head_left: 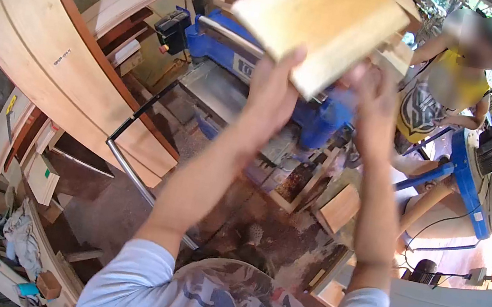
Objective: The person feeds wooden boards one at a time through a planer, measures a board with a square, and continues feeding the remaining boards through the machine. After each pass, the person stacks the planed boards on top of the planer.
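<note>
A pale wooden board [326, 27], yellowish along its middle, is raised in front of me above a blue planer-like machine [221, 48]. My left hand [273, 90] grips the board at its near left edge, the thumb lying over the face and the other fingers hidden underneath. Close to the board's right edge is my right hand [372, 96], smeared by motion; I cannot tell whether its fingers are closed on the wood. Below the board, the machine's metal bed [217, 90] shows between my forearms.
A large curved wooden panel [55, 50] leans at left, with a metal roller-stand bar [132, 173] beside it. Stacked wood pieces [341, 208] sit below my right forearm. At right, a person [445, 89] in a yellow top stands by a blue-framed machine [472, 185].
</note>
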`<state>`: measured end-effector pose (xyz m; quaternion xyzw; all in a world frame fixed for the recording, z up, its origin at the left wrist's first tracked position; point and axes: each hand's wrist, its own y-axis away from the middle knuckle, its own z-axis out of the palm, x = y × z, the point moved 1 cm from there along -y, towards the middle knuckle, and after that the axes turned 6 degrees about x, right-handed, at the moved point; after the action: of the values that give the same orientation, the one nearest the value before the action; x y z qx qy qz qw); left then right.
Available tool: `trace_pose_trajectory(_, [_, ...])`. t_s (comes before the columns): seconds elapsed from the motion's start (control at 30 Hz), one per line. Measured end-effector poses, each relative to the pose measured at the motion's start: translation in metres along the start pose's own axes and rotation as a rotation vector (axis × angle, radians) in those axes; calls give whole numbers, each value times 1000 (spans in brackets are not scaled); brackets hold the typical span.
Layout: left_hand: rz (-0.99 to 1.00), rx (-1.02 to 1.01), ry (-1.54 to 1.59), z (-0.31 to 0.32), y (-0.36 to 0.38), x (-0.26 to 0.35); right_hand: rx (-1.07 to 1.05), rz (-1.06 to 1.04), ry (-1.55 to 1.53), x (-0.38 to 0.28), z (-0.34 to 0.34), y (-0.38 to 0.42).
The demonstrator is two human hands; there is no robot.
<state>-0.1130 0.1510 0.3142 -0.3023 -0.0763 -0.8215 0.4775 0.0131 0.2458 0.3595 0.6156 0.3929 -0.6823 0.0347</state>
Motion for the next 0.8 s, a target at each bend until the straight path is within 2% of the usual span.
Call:
trace_pose_trajectory(0.03, [-50,52,-17,-30,31,0,-21,60,30,22,22,32])
trace_pose_trajectory(0.1, [-271,258,-230,-87,95,12,114,49,213,46,75,104])
trace_pose_trajectory(0.17, [-97,184,-168,-157,138,7,25,424,6,79,104,162])
trace_pose_trajectory(0.23, [-343,226,-325,-248,161,31,90,495,-120,111,130,223])
trace_pose_trajectory(0.3, [-345,200,-526,-318,168,49,161,618,-207,126,156,252])
trace_pose_trajectory(0.37, [-499,237,-480,-361,172,59,208,610,-245,186,173,291])
trace_pose_trajectory(0.4, [-569,259,-470,-377,164,64,215,677,-280,188,181,292])
trace_pose_trajectory(0.5, [-477,114,-823,-398,134,72,239,684,-364,249,192,300])
trace_pose_trajectory(0.57, [-286,-197,-1306,-401,105,68,205,656,-239,257,197,293])
trace_pose_trajectory(0.67, [-378,-188,-1236,-420,83,46,169,550,-112,236,210,286])
trace_pose_trajectory(0.77, [-320,-185,-1446,-384,88,69,23,367,119,203,203,291])
trace_pose_trajectory(0.8, [-366,-135,-1355,-392,91,65,38,438,69,217,205,306])
